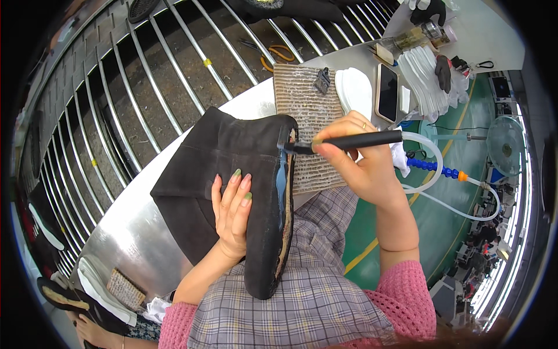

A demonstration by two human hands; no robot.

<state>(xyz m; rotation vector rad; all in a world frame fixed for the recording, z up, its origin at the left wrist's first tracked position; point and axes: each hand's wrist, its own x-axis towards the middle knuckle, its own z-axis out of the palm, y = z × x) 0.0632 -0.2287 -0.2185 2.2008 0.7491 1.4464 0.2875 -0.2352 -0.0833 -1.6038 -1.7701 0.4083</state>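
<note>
A black suede boot (pixel 256 136) lies on its side across my lap and the metal table edge, sole edge facing right. My left hand (pixel 232 215) grips it from the left, fingers laid on the upper and palm by the foot part. In my right hand (pixel 360 157) is a glue brush with a thick black handle (pixel 372 140), joined to a clear hose (pixel 437 154). Its dark bristle end touches the boot's edge near the heel. Below that spot runs a blue strip (pixel 281 183) along the seam between upper and sole. A tan layer shows at the sole's rim.
Beyond the table runs a metal roller conveyor (pixel 185 85). Corrugated cardboard (pixel 302 96) lies under the boot's right side. Close by are white insoles (pixel 356 87), a phone (pixel 387 93) and orange-handled pliers (pixel 281 53). Another person's hand (pixel 93 334) is at lower left.
</note>
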